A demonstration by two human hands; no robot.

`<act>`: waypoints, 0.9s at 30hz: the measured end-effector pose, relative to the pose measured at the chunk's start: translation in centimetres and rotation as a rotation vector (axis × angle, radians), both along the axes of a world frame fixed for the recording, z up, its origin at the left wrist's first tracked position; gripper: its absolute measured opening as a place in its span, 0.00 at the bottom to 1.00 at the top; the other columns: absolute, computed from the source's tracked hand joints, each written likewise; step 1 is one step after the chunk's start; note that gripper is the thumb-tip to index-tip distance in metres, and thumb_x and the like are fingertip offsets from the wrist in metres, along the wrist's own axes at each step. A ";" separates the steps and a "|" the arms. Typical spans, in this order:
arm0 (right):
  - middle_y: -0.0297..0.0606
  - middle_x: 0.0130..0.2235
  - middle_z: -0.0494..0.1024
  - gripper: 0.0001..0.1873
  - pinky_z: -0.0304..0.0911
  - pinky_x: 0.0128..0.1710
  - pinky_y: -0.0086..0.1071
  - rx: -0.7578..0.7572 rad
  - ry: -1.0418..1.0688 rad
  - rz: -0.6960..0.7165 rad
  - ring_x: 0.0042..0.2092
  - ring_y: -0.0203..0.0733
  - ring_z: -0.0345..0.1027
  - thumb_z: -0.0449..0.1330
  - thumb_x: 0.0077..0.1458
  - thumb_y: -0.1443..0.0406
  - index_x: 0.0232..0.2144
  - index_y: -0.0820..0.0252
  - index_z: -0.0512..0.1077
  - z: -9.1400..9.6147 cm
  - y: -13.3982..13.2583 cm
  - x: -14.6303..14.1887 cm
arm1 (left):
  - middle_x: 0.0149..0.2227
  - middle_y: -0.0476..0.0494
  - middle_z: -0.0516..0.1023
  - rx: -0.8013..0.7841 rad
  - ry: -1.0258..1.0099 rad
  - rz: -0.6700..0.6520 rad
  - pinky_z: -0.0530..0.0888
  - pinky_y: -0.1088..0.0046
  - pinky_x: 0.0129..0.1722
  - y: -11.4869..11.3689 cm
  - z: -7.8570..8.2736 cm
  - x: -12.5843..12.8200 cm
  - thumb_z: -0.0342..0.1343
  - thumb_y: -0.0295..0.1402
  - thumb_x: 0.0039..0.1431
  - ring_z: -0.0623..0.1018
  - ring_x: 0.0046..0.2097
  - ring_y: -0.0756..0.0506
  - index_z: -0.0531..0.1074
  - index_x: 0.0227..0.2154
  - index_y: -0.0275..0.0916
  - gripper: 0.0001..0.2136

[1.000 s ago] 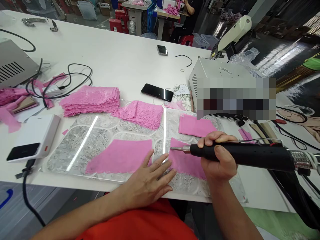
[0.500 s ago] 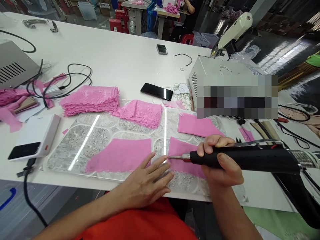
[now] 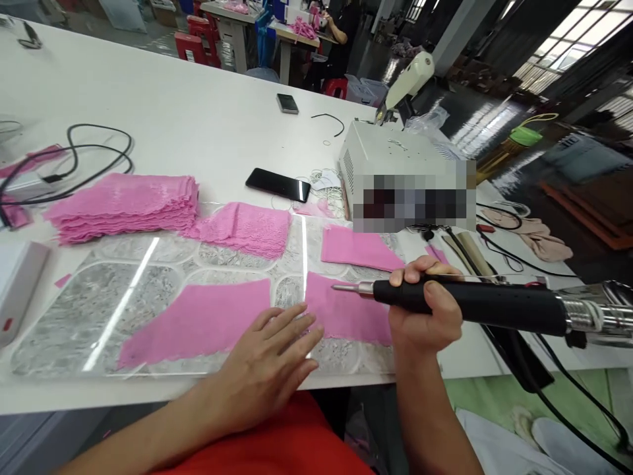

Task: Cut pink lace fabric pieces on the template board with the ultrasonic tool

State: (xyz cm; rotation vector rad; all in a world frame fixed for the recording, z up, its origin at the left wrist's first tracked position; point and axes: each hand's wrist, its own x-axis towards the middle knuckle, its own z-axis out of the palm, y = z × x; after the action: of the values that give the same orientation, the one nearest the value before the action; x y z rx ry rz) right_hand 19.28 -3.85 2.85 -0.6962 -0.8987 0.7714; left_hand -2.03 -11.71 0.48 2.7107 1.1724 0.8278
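Wrapped round a black handheld tool with a narrow metal tip (image 3: 475, 305), my right hand (image 3: 428, 307) holds it level, pointing left. The tip is over the right pink fabric piece (image 3: 346, 316); whether it touches the cloth I cannot tell. My left hand (image 3: 274, 359) lies flat, fingers outstretched, at the near edge between that piece and the left pink fabric piece (image 3: 198, 320). Both pieces lie on a clear patterned mat (image 3: 123, 284). Behind them are a folded pink fabric stack (image 3: 359, 247), a small lace pile (image 3: 247, 227) and a taller lace stack (image 3: 128, 204).
A grey metal box (image 3: 395, 152) stands at the back right, with cables beside it. A black phone (image 3: 277, 185) and a smaller device (image 3: 287, 103) lie on the white table (image 3: 198, 112). A white power bank (image 3: 20, 284) sits at left. Another person (image 3: 341, 46) sits far behind.
The view has swung to the right, so the table things appear further left. The tool's tip sits further in over the right fabric piece. My left hand remains flat near the same gap.
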 end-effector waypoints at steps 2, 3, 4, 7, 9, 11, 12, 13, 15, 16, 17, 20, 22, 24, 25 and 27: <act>0.32 0.31 0.65 0.06 0.64 0.27 0.30 0.014 0.002 -0.091 0.29 0.32 0.60 0.58 0.42 0.68 0.28 0.57 0.68 0.1 0.1 0.5 | 0.54 0.39 0.75 0.033 0.018 0.028 0.67 0.62 0.57 0.9 0.0 0.7 0.46 0.32 0.68 0.69 0.61 0.40 0.71 0.53 0.36 0.15; 0.32 0.32 0.65 0.06 0.65 0.27 0.30 0.016 0.002 -0.115 0.29 0.32 0.60 0.58 0.42 0.69 0.28 0.57 0.68 0.0 0.1 0.6 | 0.55 0.39 0.74 0.048 0.035 0.047 0.67 0.60 0.57 1.3 -0.3 1.1 0.46 0.33 0.69 0.68 0.61 0.39 0.71 0.52 0.36 0.15; 0.32 0.32 0.65 0.06 0.65 0.28 0.30 0.016 0.004 -0.124 0.29 0.32 0.60 0.58 0.42 0.69 0.28 0.57 0.68 -0.2 0.1 0.7 | 0.56 0.38 0.74 0.059 0.052 0.069 0.66 0.57 0.58 1.6 -0.6 1.4 0.46 0.35 0.69 0.68 0.61 0.37 0.72 0.52 0.35 0.15; 0.32 0.33 0.66 0.07 0.65 0.28 0.30 0.006 0.030 -0.110 0.29 0.32 0.61 0.59 0.42 0.69 0.28 0.57 0.68 -0.7 0.1 0.5 | 0.57 0.36 0.72 0.053 0.105 0.121 0.64 0.51 0.59 2.2 -1.9 2.1 0.47 0.40 0.68 0.67 0.62 0.34 0.72 0.51 0.36 0.17; 0.32 0.33 0.66 0.07 0.65 0.28 0.30 0.002 0.045 -0.093 0.29 0.31 0.61 0.59 0.42 0.69 0.29 0.57 0.68 -1.0 0.2 0.3 | 0.59 0.36 0.70 0.033 0.142 0.135 0.63 0.49 0.59 2.3 -2.5 2.3 0.47 0.41 0.68 0.66 0.62 0.34 0.71 0.53 0.37 0.18; 0.32 0.33 0.66 0.08 0.66 0.29 0.31 0.001 0.046 -0.075 0.30 0.31 0.61 0.60 0.42 0.69 0.29 0.57 0.68 -1.1 0.3 0.1 | 0.59 0.36 0.69 0.026 0.161 0.147 0.62 0.48 0.60 2.2 -2.7 2.2 0.48 0.41 0.68 0.65 0.63 0.34 0.70 0.53 0.38 0.18; 0.32 0.33 0.66 0.08 0.66 0.29 0.31 0.001 0.044 -0.066 0.30 0.32 0.61 0.60 0.42 0.69 0.29 0.56 0.69 -1.1 0.3 0.1 | 0.59 0.36 0.69 0.028 0.162 0.156 0.62 0.48 0.60 2.2 -2.8 2.1 0.48 0.41 0.68 0.65 0.63 0.34 0.70 0.54 0.38 0.18; 0.32 0.33 0.66 0.08 0.66 0.29 0.31 0.003 0.040 -0.054 0.30 0.32 0.61 0.60 0.42 0.68 0.30 0.56 0.69 -1.0 0.4 0.0 | 0.59 0.36 0.69 0.030 0.160 0.164 0.62 0.48 0.59 2.2 -2.8 2.0 0.48 0.42 0.68 0.65 0.63 0.34 0.70 0.54 0.38 0.18; 0.32 0.34 0.66 0.08 0.66 0.29 0.32 0.009 0.033 -0.038 0.30 0.32 0.61 0.60 0.43 0.68 0.30 0.57 0.69 -1.0 0.4 -0.1 | 0.59 0.37 0.69 0.037 0.158 0.167 0.62 0.47 0.59 2.2 -2.8 2.0 0.47 0.42 0.68 0.65 0.63 0.33 0.70 0.54 0.39 0.18; 0.32 0.34 0.66 0.07 0.66 0.29 0.32 0.016 0.028 -0.033 0.30 0.32 0.62 0.60 0.43 0.69 0.30 0.57 0.69 -1.0 0.5 -0.1 | 0.59 0.38 0.70 0.039 0.154 0.168 0.62 0.47 0.59 2.2 -2.8 2.0 0.47 0.42 0.68 0.65 0.63 0.33 0.70 0.54 0.40 0.18; 0.32 0.34 0.67 0.07 0.66 0.29 0.32 0.022 0.024 -0.031 0.30 0.32 0.62 0.60 0.44 0.69 0.30 0.57 0.69 -1.0 0.5 -0.2 | 0.59 0.38 0.70 0.040 0.149 0.170 0.61 0.47 0.60 2.2 -2.8 2.0 0.47 0.42 0.68 0.65 0.63 0.34 0.70 0.54 0.40 0.18; 0.32 0.34 0.67 0.07 0.66 0.28 0.32 0.039 0.021 -0.034 0.30 0.32 0.62 0.60 0.44 0.69 0.30 0.58 0.70 -1.1 0.6 -0.2 | 0.59 0.39 0.70 0.038 0.130 0.181 0.59 0.49 0.62 2.2 -2.9 2.1 0.49 0.43 0.67 0.65 0.63 0.35 0.71 0.53 0.41 0.18; 0.32 0.34 0.67 0.07 0.66 0.28 0.31 0.039 0.020 -0.030 0.30 0.32 0.63 0.60 0.45 0.69 0.30 0.58 0.70 -1.2 0.7 -0.2 | 0.59 0.40 0.70 0.034 0.126 0.184 0.58 0.49 0.63 2.2 -2.9 2.1 0.50 0.43 0.67 0.64 0.63 0.35 0.71 0.53 0.42 0.18; 0.32 0.33 0.67 0.06 0.67 0.28 0.32 0.036 0.012 -0.023 0.30 0.32 0.63 0.60 0.45 0.69 0.30 0.57 0.69 -1.3 0.7 -0.2 | 0.59 0.41 0.70 0.030 0.126 0.188 0.57 0.50 0.63 2.2 -3.0 2.1 0.50 0.43 0.66 0.64 0.64 0.36 0.71 0.54 0.42 0.18; 0.32 0.33 0.67 0.06 0.67 0.29 0.32 0.031 0.004 -0.021 0.30 0.32 0.63 0.61 0.45 0.68 0.30 0.57 0.69 -1.3 0.8 -0.2 | 0.60 0.41 0.70 0.028 0.129 0.189 0.56 0.50 0.64 2.2 -3.0 2.1 0.51 0.43 0.66 0.64 0.64 0.36 0.71 0.54 0.43 0.18; 0.31 0.33 0.67 0.05 0.68 0.29 0.32 0.027 -0.016 -0.018 0.29 0.31 0.64 0.61 0.46 0.68 0.29 0.57 0.68 -1.4 0.8 -0.2 | 0.60 0.41 0.69 0.020 0.139 0.191 0.56 0.50 0.64 2.2 -3.0 2.0 0.51 0.43 0.66 0.64 0.64 0.36 0.71 0.54 0.43 0.18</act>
State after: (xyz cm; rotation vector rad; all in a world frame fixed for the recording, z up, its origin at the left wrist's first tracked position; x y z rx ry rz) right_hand 19.06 -3.04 1.40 -0.6871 -0.9150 0.7378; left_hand -0.02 -9.52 -2.53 2.7426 1.4785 0.6823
